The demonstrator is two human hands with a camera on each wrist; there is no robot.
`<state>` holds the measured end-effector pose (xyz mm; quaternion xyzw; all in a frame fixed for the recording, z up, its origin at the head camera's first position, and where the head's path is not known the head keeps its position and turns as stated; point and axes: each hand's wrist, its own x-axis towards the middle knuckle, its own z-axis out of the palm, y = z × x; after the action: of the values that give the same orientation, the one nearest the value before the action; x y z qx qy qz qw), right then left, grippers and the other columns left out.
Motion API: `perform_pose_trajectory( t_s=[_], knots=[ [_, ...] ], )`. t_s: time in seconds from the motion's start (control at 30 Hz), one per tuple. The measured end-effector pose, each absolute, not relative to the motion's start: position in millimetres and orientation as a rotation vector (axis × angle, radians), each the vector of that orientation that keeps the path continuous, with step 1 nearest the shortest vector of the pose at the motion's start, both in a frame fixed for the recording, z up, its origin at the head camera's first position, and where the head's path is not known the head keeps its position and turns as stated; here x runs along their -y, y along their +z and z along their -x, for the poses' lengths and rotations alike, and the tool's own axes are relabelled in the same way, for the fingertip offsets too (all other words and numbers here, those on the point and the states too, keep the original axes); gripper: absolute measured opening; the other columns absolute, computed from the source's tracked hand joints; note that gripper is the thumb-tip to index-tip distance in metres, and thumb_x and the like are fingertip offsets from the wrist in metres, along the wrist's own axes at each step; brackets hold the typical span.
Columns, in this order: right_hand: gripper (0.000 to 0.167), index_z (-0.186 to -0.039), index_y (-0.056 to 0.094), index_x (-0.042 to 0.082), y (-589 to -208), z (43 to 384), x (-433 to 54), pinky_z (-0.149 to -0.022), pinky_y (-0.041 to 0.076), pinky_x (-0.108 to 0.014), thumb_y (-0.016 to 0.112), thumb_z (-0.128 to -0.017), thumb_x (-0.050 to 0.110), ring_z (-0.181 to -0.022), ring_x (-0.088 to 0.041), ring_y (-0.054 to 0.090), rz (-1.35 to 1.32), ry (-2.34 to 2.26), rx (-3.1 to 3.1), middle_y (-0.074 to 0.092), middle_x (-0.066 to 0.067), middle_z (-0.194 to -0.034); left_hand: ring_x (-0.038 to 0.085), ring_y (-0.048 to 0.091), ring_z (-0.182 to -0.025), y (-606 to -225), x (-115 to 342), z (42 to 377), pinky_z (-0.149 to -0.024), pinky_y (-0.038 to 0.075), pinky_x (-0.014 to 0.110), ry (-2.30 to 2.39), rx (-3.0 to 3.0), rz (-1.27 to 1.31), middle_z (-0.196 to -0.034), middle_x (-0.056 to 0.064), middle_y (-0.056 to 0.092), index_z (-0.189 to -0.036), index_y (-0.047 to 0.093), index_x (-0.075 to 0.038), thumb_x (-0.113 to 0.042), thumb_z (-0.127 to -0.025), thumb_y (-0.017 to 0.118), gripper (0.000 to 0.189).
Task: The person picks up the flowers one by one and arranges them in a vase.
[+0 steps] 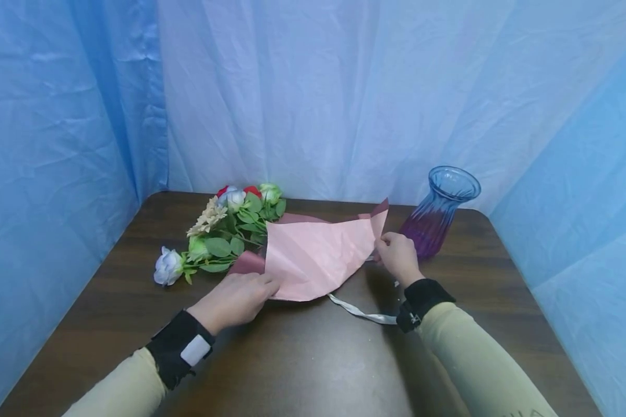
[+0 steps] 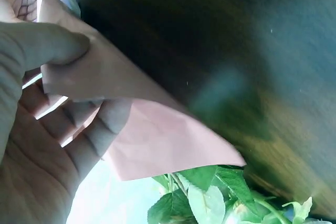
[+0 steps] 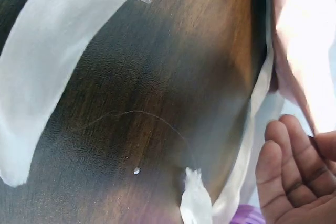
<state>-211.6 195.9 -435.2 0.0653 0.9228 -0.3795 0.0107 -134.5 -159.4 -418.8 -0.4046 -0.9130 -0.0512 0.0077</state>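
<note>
Pink wrapping paper lies folded over the stems of a bunch of flowers, whose blooms and leaves stick out on the left. At the paper's near left edge my left hand pinches it; the left wrist view has the thumb on top and fingers beneath. My right hand pinches the paper's right end between thumb and forefinger, its other fingers loosely bent. A white ribbon runs out from under the paper towards the right wrist.
Just beyond my right hand a blue-to-purple glass vase stands on the dark wooden table. Blue cloth hangs behind the table and along both sides. A pale blue rose reaches farthest left.
</note>
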Motion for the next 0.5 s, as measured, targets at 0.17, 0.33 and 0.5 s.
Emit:
perform_pose_trajectory(
  t_s=[0.17, 0.33, 0.5],
  knots=[
    [0.028, -0.103, 0.072, 0.003, -433, 208, -196, -0.066, 0.055, -0.035, 0.051, -0.104, 0.022, -0.076, -0.030, 0.074, -0.264, -1.186, -2.886, 0.075, -0.014, -0.084, 0.013, 0.060, -0.070, -421, 159, 130, -0.062, 0.047, 0.025, -0.140, 2.918, 1.311, -0.078, -0.003, 0.060, -0.096, 0.063, -0.015, -0.011, -0.090, 0.079, 0.017],
    [0.029, -0.103, 0.072, 0.003, -432, 204, -196, -0.067, 0.055, -0.036, 0.050, -0.104, 0.022, -0.073, -0.030, 0.074, -0.326, -1.167, -2.888, 0.073, -0.012, -0.080, 0.011, 0.056, -0.066, -423, 158, 127, -0.061, 0.046, 0.025, -0.128, 2.957, 1.336, -0.078, -0.002, 0.059, -0.098, 0.065, -0.014, -0.011, -0.092, 0.077, 0.014],
    [0.029, -0.102, 0.071, 0.003, -431, 198, -196, -0.064, 0.054, -0.034, 0.050, -0.104, 0.023, -0.069, -0.028, 0.073, -0.375, -1.133, -2.874, 0.073, -0.013, -0.079, 0.010, 0.050, -0.064, -423, 161, 125, -0.060, 0.043, 0.025, -0.123, 2.953, 1.356, -0.078, -0.003, 0.056, -0.097, 0.063, -0.015, -0.009, -0.092, 0.076, 0.015]
  ],
)
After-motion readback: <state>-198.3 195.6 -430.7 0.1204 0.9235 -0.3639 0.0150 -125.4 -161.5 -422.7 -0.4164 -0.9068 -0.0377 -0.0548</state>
